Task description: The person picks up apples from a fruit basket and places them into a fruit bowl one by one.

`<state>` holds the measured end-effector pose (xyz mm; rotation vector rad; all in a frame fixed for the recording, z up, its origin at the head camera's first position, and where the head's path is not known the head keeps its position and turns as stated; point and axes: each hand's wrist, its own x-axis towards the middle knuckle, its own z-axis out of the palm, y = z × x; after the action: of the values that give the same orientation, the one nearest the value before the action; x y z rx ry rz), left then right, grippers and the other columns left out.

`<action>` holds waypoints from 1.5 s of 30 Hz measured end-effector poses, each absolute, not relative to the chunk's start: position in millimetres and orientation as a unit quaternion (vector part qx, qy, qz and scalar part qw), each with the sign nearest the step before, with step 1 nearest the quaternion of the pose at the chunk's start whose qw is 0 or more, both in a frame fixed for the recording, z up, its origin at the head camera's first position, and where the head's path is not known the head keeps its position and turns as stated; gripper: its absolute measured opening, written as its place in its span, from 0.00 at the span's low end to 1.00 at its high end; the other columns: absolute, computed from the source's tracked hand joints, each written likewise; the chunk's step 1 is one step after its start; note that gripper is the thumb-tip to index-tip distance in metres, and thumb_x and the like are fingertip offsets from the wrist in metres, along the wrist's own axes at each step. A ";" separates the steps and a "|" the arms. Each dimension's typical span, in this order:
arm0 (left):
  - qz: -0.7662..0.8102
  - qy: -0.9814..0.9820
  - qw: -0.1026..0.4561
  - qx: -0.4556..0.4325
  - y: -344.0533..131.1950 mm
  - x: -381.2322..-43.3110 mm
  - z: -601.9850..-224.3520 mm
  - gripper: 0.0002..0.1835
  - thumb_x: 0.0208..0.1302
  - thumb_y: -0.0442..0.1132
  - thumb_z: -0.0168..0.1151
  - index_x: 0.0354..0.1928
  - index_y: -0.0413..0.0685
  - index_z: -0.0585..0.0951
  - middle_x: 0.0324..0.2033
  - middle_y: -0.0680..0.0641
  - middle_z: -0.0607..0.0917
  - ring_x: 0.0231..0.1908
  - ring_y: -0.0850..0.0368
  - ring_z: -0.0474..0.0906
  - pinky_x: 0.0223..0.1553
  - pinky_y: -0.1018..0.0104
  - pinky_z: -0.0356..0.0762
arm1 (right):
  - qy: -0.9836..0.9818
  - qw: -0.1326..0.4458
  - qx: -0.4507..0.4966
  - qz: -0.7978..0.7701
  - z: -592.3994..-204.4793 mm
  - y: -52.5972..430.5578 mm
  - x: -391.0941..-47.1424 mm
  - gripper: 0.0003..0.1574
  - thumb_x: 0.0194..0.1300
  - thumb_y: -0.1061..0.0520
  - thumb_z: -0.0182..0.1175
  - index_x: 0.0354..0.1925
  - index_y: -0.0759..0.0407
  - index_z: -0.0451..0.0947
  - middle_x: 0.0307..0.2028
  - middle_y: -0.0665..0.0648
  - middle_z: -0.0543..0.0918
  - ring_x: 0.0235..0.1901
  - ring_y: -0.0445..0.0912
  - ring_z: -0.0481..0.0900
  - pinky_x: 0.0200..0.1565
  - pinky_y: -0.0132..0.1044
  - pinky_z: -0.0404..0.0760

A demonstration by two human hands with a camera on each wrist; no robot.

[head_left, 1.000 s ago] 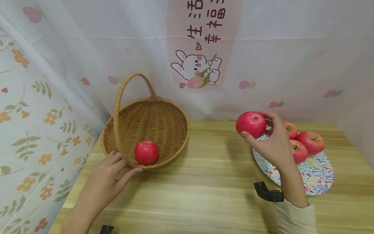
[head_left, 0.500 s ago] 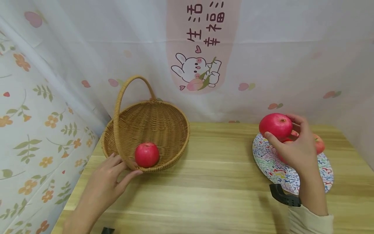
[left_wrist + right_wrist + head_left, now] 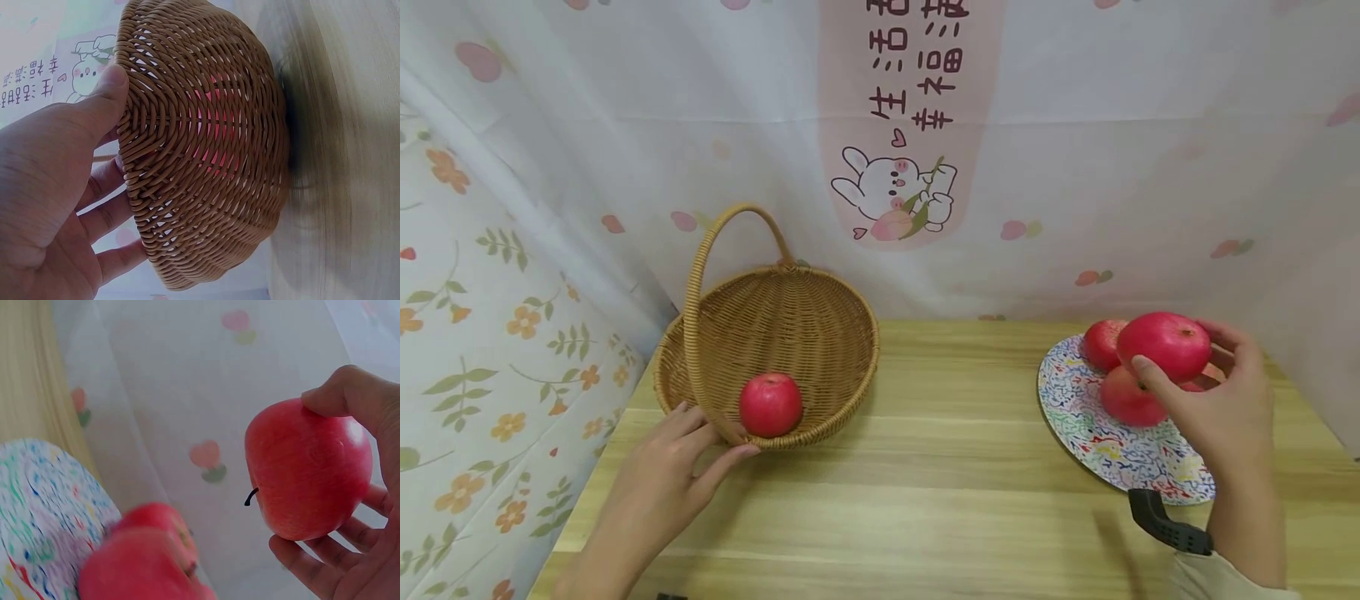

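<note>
My left hand [image 3: 664,467] grips the near rim of a tan wicker basket [image 3: 838,367] at the foot of its arched handle, thumb on the outside in the head view. One red apple [image 3: 771,405] lies inside the basket; in the left wrist view its red shows through the weave. At the right, my right hand [image 3: 1231,408] holds another red apple [image 3: 1165,345] between thumb and fingers, raised above a patterned plate [image 3: 1075,417]. Its dark stem shows in the right wrist view. Beneath it several apples [image 3: 1131,398] sit on the plate, partly hidden by the hand and the held apple.
A wooden table [image 3: 940,467] carries the basket and plate, with bare wood between them. Behind hangs a white curtain [image 3: 1060,150] printed with a rabbit and writing; a floral cloth [image 3: 512,375] hangs at the left. A black wrist mount [image 3: 1168,523] sits on the right wrist.
My right hand has carried its apple rightward, from the plate's left edge to above the apples there. My left hand keeps its grip on the basket. The head view has shifted slightly.
</note>
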<state>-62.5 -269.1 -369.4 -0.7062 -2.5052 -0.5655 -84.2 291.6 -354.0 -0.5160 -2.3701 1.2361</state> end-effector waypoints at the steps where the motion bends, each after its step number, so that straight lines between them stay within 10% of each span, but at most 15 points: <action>1: -0.206 -0.914 0.237 -0.258 -269.0 -62.8 -369.6 0.09 0.61 0.50 0.78 0.36 0.58 0.87 0.37 0.61 0.84 0.37 0.62 0.75 0.44 0.70 0.70 | -0.851 0.209 -0.197 0.441 -353.9 295.6 -82.8 0.54 0.62 0.53 0.77 0.78 0.45 0.60 0.67 0.44 0.69 0.57 0.33 0.66 0.41 0.12 0.72; 14: -0.208 -0.914 0.233 -0.258 -267.2 -65.4 -370.2 0.09 0.58 0.47 0.80 0.37 0.57 0.87 0.37 0.61 0.83 0.38 0.62 0.75 0.41 0.73 0.70 | -0.846 0.217 -0.292 0.389 -357.7 330.2 -62.7 0.55 0.65 0.55 0.74 0.80 0.42 0.55 0.72 0.45 0.65 0.57 0.29 0.59 0.63 0.22 0.71; 25: -0.211 -0.911 0.236 -0.263 -270.6 -66.0 -366.0 0.11 0.64 0.53 0.75 0.38 0.56 0.88 0.39 0.59 0.85 0.39 0.60 0.78 0.50 0.70 0.72 | -0.882 0.172 -0.251 0.361 -377.9 351.6 -51.9 0.55 0.67 0.53 0.72 0.82 0.57 0.54 0.78 0.70 0.59 0.60 0.43 0.60 0.31 0.09 0.63; 31: -0.213 -0.915 0.229 -0.257 -271.6 -64.8 -364.7 0.11 0.64 0.52 0.76 0.40 0.57 0.88 0.41 0.58 0.86 0.43 0.57 0.81 0.62 0.73 0.70 | -0.887 0.152 -0.260 0.349 -380.2 355.8 -46.7 0.55 0.68 0.54 0.70 0.81 0.63 0.51 0.75 0.75 0.58 0.62 0.59 0.62 0.27 0.11 0.63; 36: -0.205 -0.916 0.231 -0.255 -270.2 -61.9 -368.7 0.11 0.57 0.47 0.81 0.39 0.60 0.89 0.41 0.62 0.85 0.42 0.60 0.79 0.45 0.69 0.75 | -0.906 0.111 -0.234 0.335 -381.9 366.7 -44.9 0.56 0.70 0.54 0.68 0.80 0.69 0.47 0.74 0.80 0.55 0.63 0.79 0.57 0.23 0.16 0.63; 45: -0.212 -0.916 0.226 -0.256 -268.5 -62.5 -369.6 0.09 0.58 0.47 0.80 0.36 0.58 0.88 0.38 0.62 0.84 0.40 0.61 0.79 0.57 0.75 0.70 | -0.918 0.064 -0.199 0.337 -395.3 382.1 -42.2 0.57 0.70 0.51 0.70 0.78 0.74 0.47 0.71 0.85 0.56 0.61 0.83 0.59 0.24 0.20 0.67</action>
<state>-62.5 -268.5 -369.6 -0.7059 -2.5240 -0.5832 -42.2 382.1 -395.3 -0.6026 -2.7732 1.0166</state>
